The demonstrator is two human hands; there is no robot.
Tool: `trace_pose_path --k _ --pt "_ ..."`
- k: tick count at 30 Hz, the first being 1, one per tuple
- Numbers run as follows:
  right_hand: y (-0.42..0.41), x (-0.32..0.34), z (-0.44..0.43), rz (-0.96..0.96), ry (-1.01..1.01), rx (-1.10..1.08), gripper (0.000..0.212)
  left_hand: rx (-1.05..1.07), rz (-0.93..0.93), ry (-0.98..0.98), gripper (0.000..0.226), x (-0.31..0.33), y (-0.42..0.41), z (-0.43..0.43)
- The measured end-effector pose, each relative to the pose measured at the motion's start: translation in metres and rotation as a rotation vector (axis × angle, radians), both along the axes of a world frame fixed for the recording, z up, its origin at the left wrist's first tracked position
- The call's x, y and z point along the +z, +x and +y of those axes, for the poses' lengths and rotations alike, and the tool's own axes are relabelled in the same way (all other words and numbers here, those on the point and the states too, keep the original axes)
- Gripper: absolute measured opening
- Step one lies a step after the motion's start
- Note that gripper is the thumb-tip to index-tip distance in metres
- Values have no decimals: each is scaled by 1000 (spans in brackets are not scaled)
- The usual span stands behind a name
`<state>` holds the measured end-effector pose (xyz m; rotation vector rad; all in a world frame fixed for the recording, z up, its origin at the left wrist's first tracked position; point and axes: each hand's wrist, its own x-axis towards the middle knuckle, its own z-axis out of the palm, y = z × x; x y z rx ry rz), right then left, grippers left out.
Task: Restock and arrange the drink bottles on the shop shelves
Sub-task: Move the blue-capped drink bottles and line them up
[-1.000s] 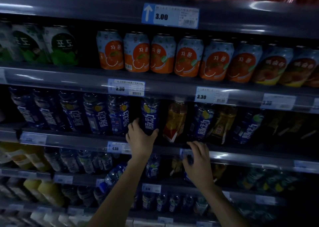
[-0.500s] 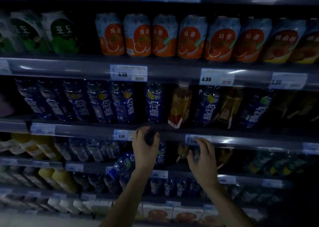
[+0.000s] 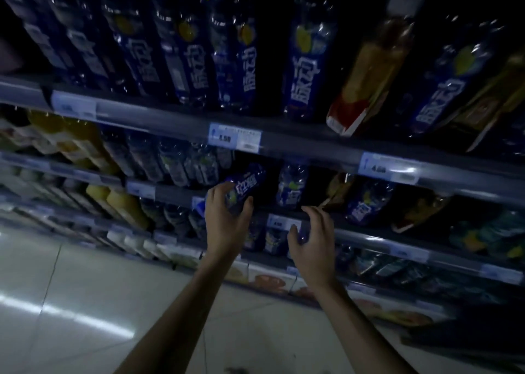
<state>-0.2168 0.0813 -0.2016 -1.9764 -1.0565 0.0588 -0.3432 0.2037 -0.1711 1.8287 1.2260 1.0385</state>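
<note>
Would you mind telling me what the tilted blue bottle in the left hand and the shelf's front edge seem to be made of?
The blue bottle looks like clear plastic under a glossy printed film: small glints show on it. The shelf edge seems to be smooth grey metal or plastic behind a shiny clear strip; the blur leaves that open.

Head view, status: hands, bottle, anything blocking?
Left hand gripping tilted blue-labelled plastic bottle at the shelf edge. Right hand open, empty. Upright blue bottle beside it; slot otherwise dark.

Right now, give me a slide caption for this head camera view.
Left hand grips a tilted blue bottle at a dim drinks shelf; right hand hovers open beside it.
</note>
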Motion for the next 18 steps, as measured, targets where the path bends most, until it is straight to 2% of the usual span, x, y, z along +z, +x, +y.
trace_pose_path --k 7,11,15,18 --pt "-13 -51 41 16 13 36 42 97 23 42 38 -45 -25 17" --pt "-14 -74 62 15 12 42 41 200 114 -29 42 -73 -35 29" --pt "-11 -97 76 3 -43 32 44 254 24 -109 51 -94 -41 41" --pt "-10 -109 86 -33 -88 35 44 266 -19 -142 47 -105 -42 50"
